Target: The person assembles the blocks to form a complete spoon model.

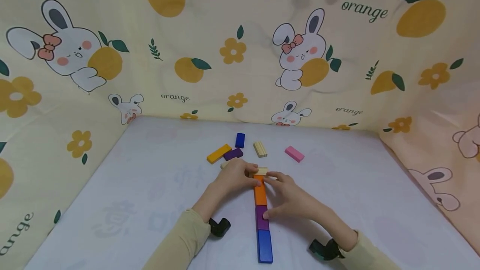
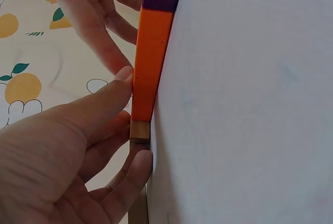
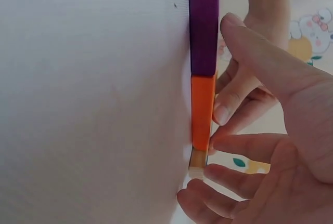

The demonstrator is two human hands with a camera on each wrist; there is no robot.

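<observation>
A straight row of flat blocks runs away from me: blue block (image 1: 264,247) nearest, then purple block (image 1: 261,222), orange block (image 1: 260,197) and a plain wood block (image 1: 262,171) at the far end. My left hand (image 1: 233,176) is at the far end, its thumb on the orange block and its curled fingers around the plain wood block. On the row's other side, my right hand (image 1: 290,197) has its fingers loosely spread. Its thumb is at the purple block's side, and its fingertips are close beside the plain wood block.
Beyond the hands lie a blue block (image 1: 240,140), yellow block (image 1: 219,153), purple block (image 1: 233,154), plain wood piece (image 1: 260,148) and pink block (image 1: 294,153). Another pale piece (image 1: 224,164) is partly hidden behind my left hand. A printed cloth (image 1: 210,20) hangs behind the white tabletop (image 1: 150,203).
</observation>
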